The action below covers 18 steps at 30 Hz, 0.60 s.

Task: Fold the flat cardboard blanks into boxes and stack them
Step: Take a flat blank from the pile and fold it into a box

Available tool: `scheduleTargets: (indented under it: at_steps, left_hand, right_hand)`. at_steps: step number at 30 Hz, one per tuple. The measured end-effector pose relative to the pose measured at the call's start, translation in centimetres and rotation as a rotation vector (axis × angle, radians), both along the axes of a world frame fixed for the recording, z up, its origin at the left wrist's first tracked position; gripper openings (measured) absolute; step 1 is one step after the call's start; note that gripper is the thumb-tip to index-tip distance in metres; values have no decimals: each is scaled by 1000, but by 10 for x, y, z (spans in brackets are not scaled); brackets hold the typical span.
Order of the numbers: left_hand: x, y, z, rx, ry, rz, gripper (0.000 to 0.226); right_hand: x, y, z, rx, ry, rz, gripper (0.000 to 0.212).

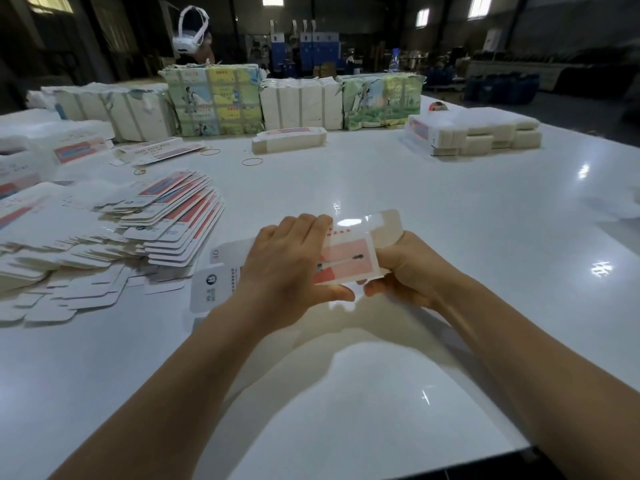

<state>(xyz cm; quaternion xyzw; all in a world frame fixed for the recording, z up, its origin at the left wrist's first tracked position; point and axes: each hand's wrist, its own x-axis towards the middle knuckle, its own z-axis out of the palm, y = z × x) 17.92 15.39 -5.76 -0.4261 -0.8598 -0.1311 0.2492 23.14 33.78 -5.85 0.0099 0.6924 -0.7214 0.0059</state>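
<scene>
1. Table (381, 174): glossy white top, smooth, with bright glare spots.
2. Blank (349, 252): thin printed card, pink panel with white borders and rounded tabs, held just above the table at near centre, between both hands.
3. Left hand (294, 268): lies over the blank's left part, fingers curved across the top, thumb under the near edge, clamped on the card.
4. Right hand (405, 268): grips the blank's right end, fingers curled behind it, thumb at the near edge.
5. Loose blanks (145, 230): fanned, slumped heap at left; flat white card with red-blue stripes and rounded flaps.
6. Stack (474, 133): squared pile of flat card, far right.
7. Bundles (214, 98): strapped blocks in a far row, some plain white, some printed green and yellow.
8. Rubber bands (252, 162): thin tan loops lying flat, far centre.
</scene>
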Motion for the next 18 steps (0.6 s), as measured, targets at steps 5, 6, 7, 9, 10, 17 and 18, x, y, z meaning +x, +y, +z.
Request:
scheduleTargets:
  at_steps: [5,6,7,9,10,17,18]
  left_hand:
    - [5,3,6,114,20,69,64]
    - [5,4,9,122,-22,105,62]
    - [4,4,11,113,-77,151,62]
    - [-3,1,13,103,-184,243,62]
    - [-6,-3,13,112,-236,274,62]
    - [-7,-8,12,156,-344,283,67]
    - [-5,-6,11,151,-344,273,67]
  right_hand:
    - [-2,-2,-1,35,-41,-139,27]
    - [-1,-4,2,-4,-43,-153,21]
    - [0,-5,3,-50,-27,-204,19]
    - [2,-7,3,-73,144,-417,13]
    - [4,-10,1,18,292,-548,11]
    - [5,-30,-15,731,444,-603,26]
    - [5,-31,-15,737,449,-589,27]
